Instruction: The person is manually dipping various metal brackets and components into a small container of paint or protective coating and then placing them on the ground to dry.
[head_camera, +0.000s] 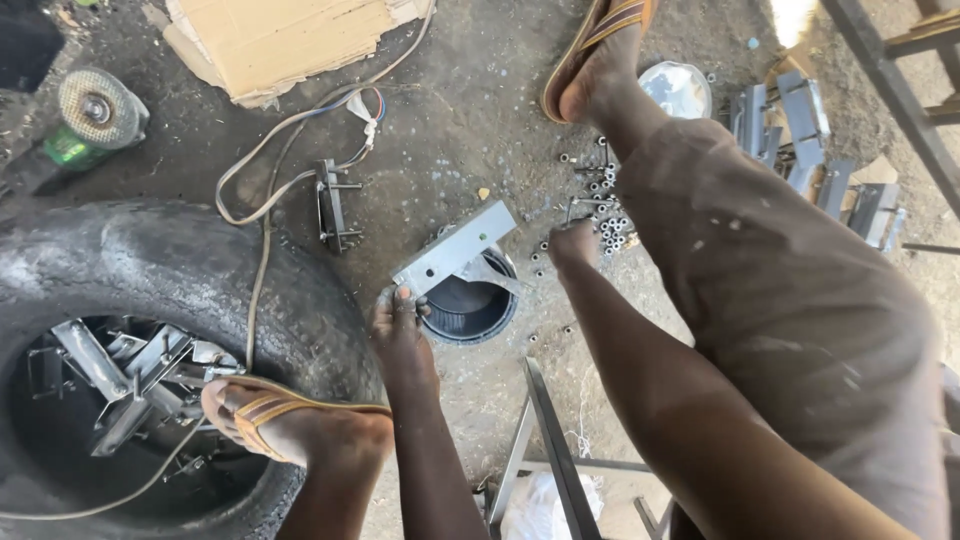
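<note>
left hand (400, 325) low at centre of the scene, fingers together and clamped on the near end of a grey metal bracket (455, 247). the bracket is a flat, angled strip, tilted, running up and to the right from the fingertips; its far end lies over the rim of a round black bowl (470, 310) that sits on the dirt ground (470, 110) just right of the hand.

right hand (573, 243) farther right, down on a scatter of small silver nuts (605, 205). its fingers are bunched and pointed away from the camera; cannot tell whether they pinch one or only touch the pile.

right leg in dusty brown trousers fills the right side; right foot in a striped sandal (600, 45) is planted at the far edge, just beyond the nuts. left foot in a matching sandal rests on the near wall of a large black tyre (150, 260) at left. more bracket pieces (130, 375) are heaped inside the tyre's hollow.

far left: an angle grinder (95, 115) with a green body. a pale cable (290, 140) loops across the ground past a small bolted clamp (332, 205). folded cardboard (290, 40) at the far edge. a shiny round lid (678, 88) and a row of grey brackets (800, 130) far right. a metal frame (555, 440) near centre.
</note>
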